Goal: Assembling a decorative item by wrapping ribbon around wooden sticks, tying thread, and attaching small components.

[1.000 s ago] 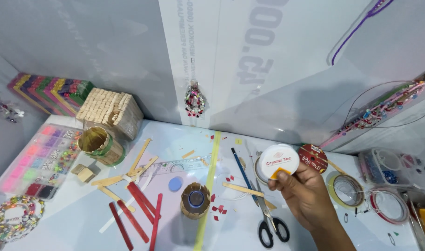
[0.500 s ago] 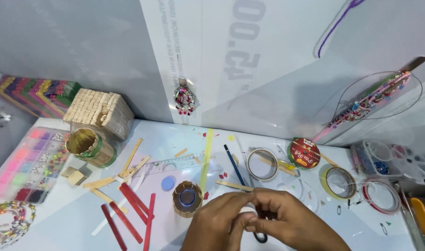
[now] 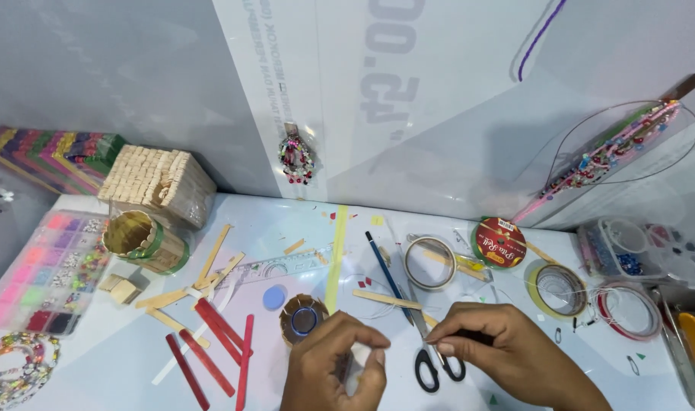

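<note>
My left hand (image 3: 328, 369) is low in the middle, fingers closed around a small white round spool (image 3: 360, 355). My right hand (image 3: 507, 352) is a short way to its right, with thumb and forefinger pinched together and pointing at the spool. Anything between them is too thin to see. Black-handled scissors (image 3: 432, 364) lie on the white table (image 3: 104, 358) between the hands, partly under the right one. A small round cup of wooden sticks (image 3: 303, 318) stands just above the left hand.
Near the hands lie a blue pencil (image 3: 385, 268), a tape roll (image 3: 429, 262), a red-and-green spool (image 3: 499, 242), a yellow tape ring (image 3: 558, 290), red sticks (image 3: 210, 352) and a clear ruler (image 3: 279, 266). A stick house (image 3: 161, 184) and bead tray (image 3: 43, 270) are left, and a bead organiser (image 3: 644, 247) is right.
My right hand held the white spool up alone, then both hands met low over the table. Now the left hand holds the spool and the right has drawn away to the right.
</note>
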